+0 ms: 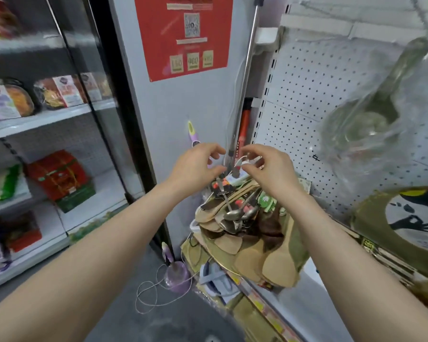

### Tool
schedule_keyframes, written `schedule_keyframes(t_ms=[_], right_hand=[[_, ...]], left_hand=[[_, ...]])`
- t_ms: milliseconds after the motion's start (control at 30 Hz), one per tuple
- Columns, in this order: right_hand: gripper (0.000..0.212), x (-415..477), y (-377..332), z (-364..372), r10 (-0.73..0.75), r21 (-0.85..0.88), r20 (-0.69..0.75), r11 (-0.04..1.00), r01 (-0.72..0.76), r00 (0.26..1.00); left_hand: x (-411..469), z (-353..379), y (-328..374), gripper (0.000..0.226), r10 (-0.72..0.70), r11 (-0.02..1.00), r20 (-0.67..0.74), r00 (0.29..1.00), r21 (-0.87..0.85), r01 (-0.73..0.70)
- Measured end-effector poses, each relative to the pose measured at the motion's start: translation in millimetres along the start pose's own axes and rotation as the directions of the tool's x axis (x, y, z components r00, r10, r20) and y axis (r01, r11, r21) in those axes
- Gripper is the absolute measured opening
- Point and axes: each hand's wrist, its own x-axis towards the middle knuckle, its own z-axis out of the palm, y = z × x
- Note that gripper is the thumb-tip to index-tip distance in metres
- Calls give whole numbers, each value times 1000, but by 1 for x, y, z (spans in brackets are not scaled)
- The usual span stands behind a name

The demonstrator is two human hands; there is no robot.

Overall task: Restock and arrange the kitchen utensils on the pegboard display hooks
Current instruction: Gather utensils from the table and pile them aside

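Note:
A bunch of wooden spatulas (252, 253) and metal spoons (235, 214) hangs in front of the white pegboard (307, 95), low at its left end. Both my hands are raised just above the bunch. My right hand (265, 166) pinches a small white tag or hook end (245, 162) between thumb and fingers. My left hand (198, 164) hovers beside it with curled fingers; whether it holds anything I cannot tell. A bagged ladle (378, 114) hangs blurred at the upper right of the pegboard.
A glass-door fridge (59, 144) with packaged food stands at the left. A red poster (185, 35) hangs on the grey panel ahead. A metal pole (245, 82) leans in the corner. A purple item with a cord (176, 272) lies on the floor. A yellow package (400, 228) is at the right.

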Motion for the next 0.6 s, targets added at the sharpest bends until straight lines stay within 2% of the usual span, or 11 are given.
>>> schedule_keyframes(t_ms=[133,367,500,600], right_hand=[[35,30,19,11,44,0,-7,999,-44,999],[32,51,71,32,255,-74,-15,964,-255,967],[31,50,102,45,389,-115,-42,913,-392,920],[29,46,117,58,520,-131,-68,842,-524,852]], left_hand=[[43,15,-19,34,21,999,28,999,-33,-20],[94,66,-57,33,37,996,180,983,-81,-23],[117,108,-83,42,51,995,329,943,-97,-20],[128,137,-104,40,19,998,421,907,-63,9]])
